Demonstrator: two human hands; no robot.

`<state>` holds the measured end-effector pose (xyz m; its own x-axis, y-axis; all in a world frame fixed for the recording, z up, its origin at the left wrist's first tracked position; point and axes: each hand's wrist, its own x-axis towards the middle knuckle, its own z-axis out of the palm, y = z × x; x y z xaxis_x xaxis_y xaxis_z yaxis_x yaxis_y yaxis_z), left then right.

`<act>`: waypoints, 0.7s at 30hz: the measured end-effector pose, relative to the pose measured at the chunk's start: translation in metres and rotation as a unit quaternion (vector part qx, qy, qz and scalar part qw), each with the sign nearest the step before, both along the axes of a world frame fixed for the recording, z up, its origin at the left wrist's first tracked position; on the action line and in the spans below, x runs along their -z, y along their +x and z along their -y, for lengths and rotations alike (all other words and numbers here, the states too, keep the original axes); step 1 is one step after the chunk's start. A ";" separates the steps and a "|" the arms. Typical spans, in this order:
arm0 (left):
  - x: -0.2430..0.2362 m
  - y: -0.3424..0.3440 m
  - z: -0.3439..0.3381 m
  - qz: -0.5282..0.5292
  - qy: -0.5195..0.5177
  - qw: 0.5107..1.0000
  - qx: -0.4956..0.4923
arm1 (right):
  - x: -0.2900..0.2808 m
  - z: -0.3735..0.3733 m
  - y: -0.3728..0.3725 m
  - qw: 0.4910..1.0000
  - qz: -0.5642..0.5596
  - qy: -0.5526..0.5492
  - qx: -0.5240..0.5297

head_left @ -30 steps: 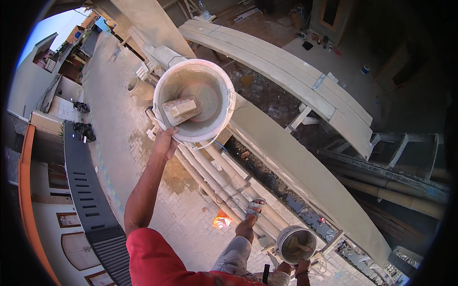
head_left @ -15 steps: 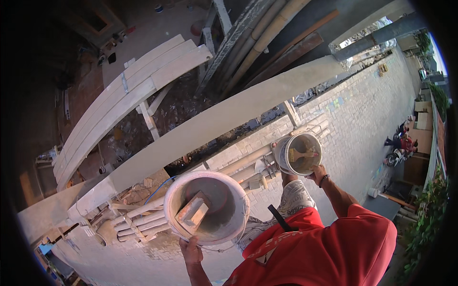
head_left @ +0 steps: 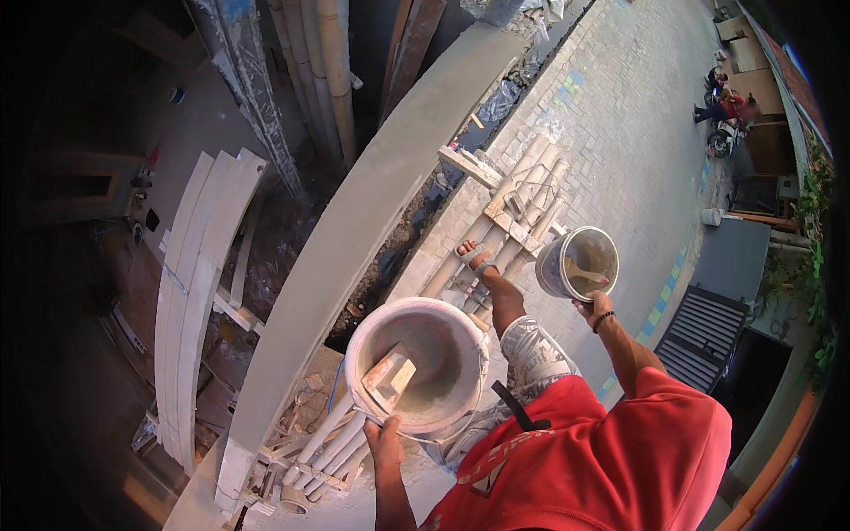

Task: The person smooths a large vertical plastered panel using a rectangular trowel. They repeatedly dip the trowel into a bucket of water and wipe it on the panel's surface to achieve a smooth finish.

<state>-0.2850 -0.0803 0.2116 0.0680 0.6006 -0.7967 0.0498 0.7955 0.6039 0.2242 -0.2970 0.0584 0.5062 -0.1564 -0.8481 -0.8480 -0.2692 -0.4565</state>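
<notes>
My left hand (head_left: 383, 440) grips the rim of a large pale bucket (head_left: 440, 380) at lower centre; a block-shaped wooden tool (head_left: 388, 376) lies inside on its left side. At right of centre my right hand (head_left: 591, 310) holds a smaller pail (head_left: 553, 264), tilted a little, with a brush (head_left: 584, 276) in it. My sandalled foot (head_left: 474, 257) is on bundled bamboo poles (head_left: 531, 174) lashed with crosspieces, beside a long smooth grey concrete beam (head_left: 363, 199).
Left of the beam are curved pale planks (head_left: 190, 274) and upright poles (head_left: 332, 88) over a lower floor. A rubble-filled drain (head_left: 487, 115) borders the paved lane (head_left: 633, 177), far below. Two people (head_left: 730, 111) are by motorcycles (head_left: 722, 137) near a grey gate (head_left: 699, 327).
My view has swung round to face along the lane to the right. My foot now shows forward on the poles. Both hands still carry the same buckets.
</notes>
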 end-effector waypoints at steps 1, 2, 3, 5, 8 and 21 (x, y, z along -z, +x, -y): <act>0.002 0.010 -0.006 -0.018 -0.008 1.000 0.002 | 0.001 0.000 0.005 1.000 -0.004 -0.001 0.018; 0.004 0.019 -0.013 -0.037 -0.016 0.999 0.004 | 0.010 0.005 0.011 1.000 -0.005 -0.007 0.020; 0.005 0.030 -0.020 -0.055 -0.024 0.998 0.006 | 0.019 0.013 0.015 1.000 -0.005 -0.014 0.022; 0.019 0.037 -0.025 -0.097 -0.056 0.994 0.018 | 0.039 0.026 0.024 0.999 -0.016 -0.015 0.033; 0.035 0.057 -0.045 -0.113 -0.076 0.988 0.075 | 0.070 0.031 0.041 0.997 -0.042 0.012 0.055; 0.207 0.144 -0.103 -0.058 -0.037 0.977 0.202 | 0.266 -0.057 0.172 0.988 0.043 0.126 0.071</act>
<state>-0.1410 0.0231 0.0047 0.1937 0.4838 -0.8535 0.4336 0.7381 0.5168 0.3966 -0.2398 -0.2077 0.5663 -0.0206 -0.8239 -0.8242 -0.0178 -0.5660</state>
